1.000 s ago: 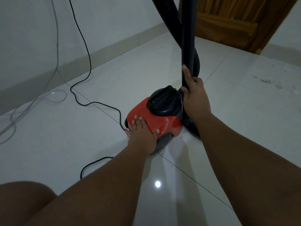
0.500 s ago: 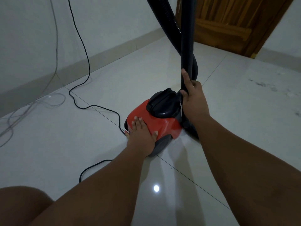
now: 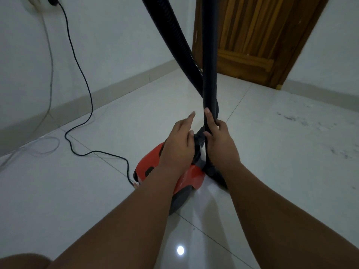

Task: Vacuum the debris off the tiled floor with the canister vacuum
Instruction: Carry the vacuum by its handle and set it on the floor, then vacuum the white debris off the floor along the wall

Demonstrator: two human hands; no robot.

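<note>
A red and black canister vacuum (image 3: 192, 176) sits on the white tiled floor (image 3: 97, 191) in front of me. A black wand (image 3: 208, 55) stands upright at its far end, with a ribbed black hose (image 3: 174, 41) curving up beside it. My right hand (image 3: 219, 140) is closed around the wand's lower part. My left hand (image 3: 179, 140) hovers over the vacuum's black top, fingers spread, just left of the wand; whether it touches the top is unclear. Grey debris (image 3: 303, 123) is scattered over the tiles to the right.
A black power cord (image 3: 81, 74) runs from a wall socket (image 3: 51, 0) at top left across the floor to the vacuum's rear. Thin pale cables (image 3: 44, 146) lie by the left wall. A wooden door (image 3: 252, 35) stands behind. My knee (image 3: 23, 262) shows at bottom left.
My left hand has lifted off the vacuum's red rear and moved forward to beside the wand. The view has tilted upward, showing the socket. My right hand still grips the wand.
</note>
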